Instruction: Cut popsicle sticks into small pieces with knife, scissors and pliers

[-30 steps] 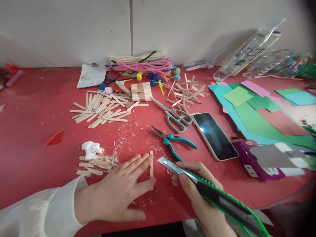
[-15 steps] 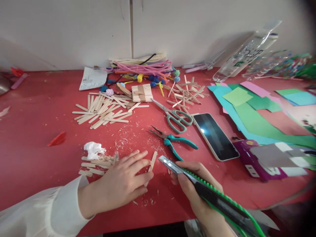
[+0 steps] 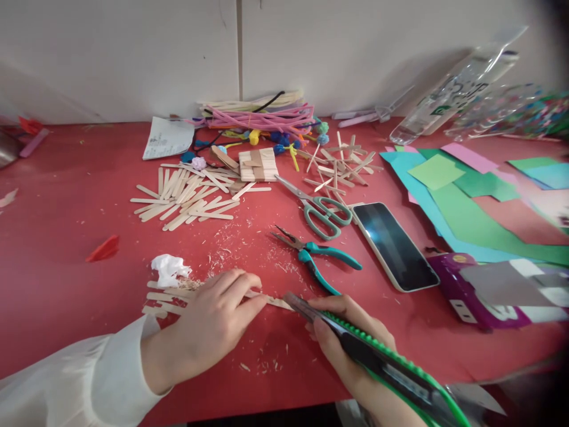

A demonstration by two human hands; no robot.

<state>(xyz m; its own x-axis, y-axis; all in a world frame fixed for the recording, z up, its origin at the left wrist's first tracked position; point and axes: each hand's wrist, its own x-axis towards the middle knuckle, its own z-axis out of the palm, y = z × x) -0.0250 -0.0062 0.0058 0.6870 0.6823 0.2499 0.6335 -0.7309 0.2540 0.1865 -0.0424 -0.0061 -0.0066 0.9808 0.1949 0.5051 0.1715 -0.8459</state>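
Note:
My left hand [image 3: 213,323] pinches a short wooden craft stick [image 3: 272,301] against the red table [image 3: 62,237], the stick lying nearly flat and pointing right. My right hand [image 3: 351,350] is wrapped round a green and black utility knife [image 3: 382,362]. Its metal blade tip [image 3: 297,301] touches the right end of the stick. Wood shavings lie scattered around both hands. A few cut stick pieces [image 3: 162,296] and a crumpled white tissue [image 3: 166,268] sit just left of my left hand.
Teal pliers [image 3: 317,261], green-handled scissors [image 3: 317,207] and a phone [image 3: 393,244] lie beyond my hands. Several loose craft sticks [image 3: 186,198], pipe cleaners [image 3: 262,118], coloured paper sheets [image 3: 471,201], a purple box [image 3: 480,284] and plastic packaging [image 3: 453,89] fill the back and right.
My left hand turned the stick from upright to nearly flat, pointing right. The knife blade moved in until it touches the stick's end.

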